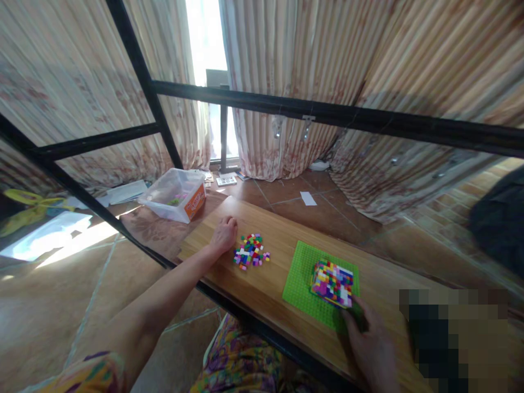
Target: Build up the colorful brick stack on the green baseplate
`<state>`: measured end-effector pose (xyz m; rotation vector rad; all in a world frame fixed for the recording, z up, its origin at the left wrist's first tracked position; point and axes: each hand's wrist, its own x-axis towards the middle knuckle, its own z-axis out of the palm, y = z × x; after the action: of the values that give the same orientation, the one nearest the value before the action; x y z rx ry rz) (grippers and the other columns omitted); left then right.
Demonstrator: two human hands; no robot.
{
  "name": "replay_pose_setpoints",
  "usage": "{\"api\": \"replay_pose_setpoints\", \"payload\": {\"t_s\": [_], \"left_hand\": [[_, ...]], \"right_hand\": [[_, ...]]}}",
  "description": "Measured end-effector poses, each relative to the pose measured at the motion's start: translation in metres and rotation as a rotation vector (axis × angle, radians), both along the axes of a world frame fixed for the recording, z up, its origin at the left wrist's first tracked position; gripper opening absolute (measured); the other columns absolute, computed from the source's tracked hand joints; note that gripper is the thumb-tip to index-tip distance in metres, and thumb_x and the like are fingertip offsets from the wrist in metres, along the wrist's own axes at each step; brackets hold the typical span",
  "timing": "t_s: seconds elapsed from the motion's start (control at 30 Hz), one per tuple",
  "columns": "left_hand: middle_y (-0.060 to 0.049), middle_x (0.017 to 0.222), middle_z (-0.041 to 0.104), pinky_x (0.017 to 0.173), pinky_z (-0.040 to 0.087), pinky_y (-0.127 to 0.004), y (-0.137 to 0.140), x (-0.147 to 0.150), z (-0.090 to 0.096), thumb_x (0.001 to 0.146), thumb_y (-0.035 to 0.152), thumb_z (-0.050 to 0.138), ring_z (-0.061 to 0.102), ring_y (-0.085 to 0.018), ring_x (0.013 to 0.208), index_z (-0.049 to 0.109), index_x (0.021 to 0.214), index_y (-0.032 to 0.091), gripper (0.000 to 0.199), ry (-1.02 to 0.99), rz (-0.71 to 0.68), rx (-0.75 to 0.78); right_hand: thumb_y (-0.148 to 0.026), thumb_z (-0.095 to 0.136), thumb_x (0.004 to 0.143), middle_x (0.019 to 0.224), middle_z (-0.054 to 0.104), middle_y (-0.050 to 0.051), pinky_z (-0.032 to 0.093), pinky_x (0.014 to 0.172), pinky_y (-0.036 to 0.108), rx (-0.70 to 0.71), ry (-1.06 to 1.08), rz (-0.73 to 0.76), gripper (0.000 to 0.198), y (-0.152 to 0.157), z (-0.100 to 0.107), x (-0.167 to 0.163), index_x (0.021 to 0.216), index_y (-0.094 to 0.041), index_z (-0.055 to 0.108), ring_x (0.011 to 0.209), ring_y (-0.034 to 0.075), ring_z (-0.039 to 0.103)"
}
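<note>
Loose small toy bricks (250,252) in many colours lie in a pile on the wooden table. Just left of them, my left hand (225,234) rests on the tabletop with its fingers curled in; whatever may be inside is hidden. A block built of toy bricks (332,284) stands on the green baseplate (298,273). My right hand (370,333) is at its near right corner, with the thumb on the near side and a finger on the right side. The fingertips appear to touch the build.
The wooden table (270,218) runs diagonally, with a black metal frame (254,101) above and beside it. Beyond its left end, a clear plastic bin (174,194) sits on the floor. White paper (308,198) lies on the tiles, and curtains (262,65) hang behind.
</note>
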<state>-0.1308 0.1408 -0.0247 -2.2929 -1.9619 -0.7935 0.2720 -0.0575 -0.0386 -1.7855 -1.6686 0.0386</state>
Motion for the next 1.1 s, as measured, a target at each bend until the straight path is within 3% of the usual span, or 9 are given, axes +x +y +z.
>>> {"api": "replay_pose_setpoints", "payload": {"t_s": [0.1, 0.17, 0.27, 0.4, 0.57, 0.73, 0.87, 1.1], "left_hand": [[-0.013, 0.11, 0.06, 0.1, 0.044, -0.041, 0.004, 0.005, -0.002, 0.089, 0.017, 0.045, 0.054, -0.025, 0.108, 0.062, 0.099, 0.015, 0.019, 0.0, -0.016, -0.008], [-0.013, 0.108, 0.061, 0.1, 0.044, -0.042, 0.004, 0.007, -0.003, 0.09, 0.017, 0.044, 0.053, -0.025, 0.107, 0.061, 0.098, 0.015, 0.019, 0.011, -0.027, -0.013], [-0.013, 0.107, 0.061, 0.099, 0.043, -0.041, 0.002, 0.008, -0.003, 0.091, 0.016, 0.042, 0.053, -0.025, 0.106, 0.061, 0.097, 0.015, 0.02, 0.024, -0.033, -0.025], [-0.013, 0.11, 0.061, 0.1, 0.043, -0.041, 0.0, 0.009, -0.002, 0.09, 0.015, 0.044, 0.052, -0.025, 0.108, 0.06, 0.098, 0.015, 0.019, 0.012, -0.013, -0.042], [-0.013, 0.11, 0.061, 0.1, 0.043, -0.041, 0.0, 0.008, -0.002, 0.09, 0.018, 0.047, 0.052, -0.025, 0.109, 0.06, 0.096, 0.015, 0.015, -0.014, -0.01, -0.029], [-0.012, 0.107, 0.061, 0.101, 0.043, -0.041, 0.002, 0.006, -0.003, 0.091, 0.017, 0.044, 0.052, -0.024, 0.107, 0.061, 0.096, 0.016, 0.017, -0.058, -0.018, -0.036], [-0.01, 0.107, 0.062, 0.099, 0.045, -0.038, 0.004, 0.003, -0.004, 0.091, 0.013, 0.041, 0.053, -0.023, 0.106, 0.063, 0.095, 0.017, 0.022, -0.126, 0.015, -0.057], [-0.01, 0.104, 0.064, 0.099, 0.045, -0.037, 0.004, 0.0, -0.005, 0.089, 0.01, 0.042, 0.054, -0.023, 0.106, 0.065, 0.093, 0.016, 0.024, -0.172, 0.033, -0.04]], "right_hand": [[-0.043, 0.051, 0.09, 0.102, 0.07, 0.014, 0.049, 0.087, 0.041, 0.226, -0.038, -0.1, 0.037, -0.01, 0.027, -0.022, 0.109, -0.014, 0.065, 0.094, 0.026, 0.065], [-0.036, 0.054, 0.09, 0.103, 0.07, 0.012, 0.048, 0.086, 0.038, 0.29, -0.009, -0.107, 0.03, -0.007, 0.047, -0.047, 0.11, -0.017, 0.066, 0.092, 0.024, 0.065], [-0.034, 0.054, 0.091, 0.111, 0.068, 0.01, 0.048, 0.091, 0.04, 0.166, 0.071, 0.231, 0.027, 0.021, 0.065, -0.095, 0.111, -0.02, 0.066, 0.102, 0.023, 0.062], [-0.034, 0.05, 0.092, 0.114, 0.066, 0.011, 0.045, 0.096, 0.042, -0.006, 0.114, 0.411, 0.029, 0.087, 0.058, -0.159, 0.111, -0.018, 0.066, 0.109, 0.023, 0.058], [-0.032, 0.051, 0.09, 0.121, 0.061, 0.014, 0.041, 0.098, 0.042, -0.184, 0.032, 0.483, 0.034, 0.144, 0.042, -0.209, 0.116, -0.015, 0.064, 0.114, 0.026, 0.053], [-0.051, 0.056, 0.085, 0.143, 0.045, 0.017, 0.027, 0.106, 0.054, -0.203, -0.171, 0.575, 0.057, 0.148, 0.039, -0.24, 0.133, -0.019, 0.052, 0.133, 0.034, 0.035], [-0.056, 0.056, 0.084, 0.147, 0.041, 0.018, 0.018, 0.107, 0.061, -0.242, -0.259, 0.589, 0.068, 0.141, 0.037, -0.255, 0.14, -0.02, 0.044, 0.137, 0.037, 0.029], [-0.032, 0.047, 0.092, 0.135, 0.054, 0.013, 0.026, 0.107, 0.049, -0.214, -0.229, 0.566, 0.032, 0.132, 0.035, -0.251, 0.119, -0.021, 0.061, 0.127, 0.028, 0.042]]}}
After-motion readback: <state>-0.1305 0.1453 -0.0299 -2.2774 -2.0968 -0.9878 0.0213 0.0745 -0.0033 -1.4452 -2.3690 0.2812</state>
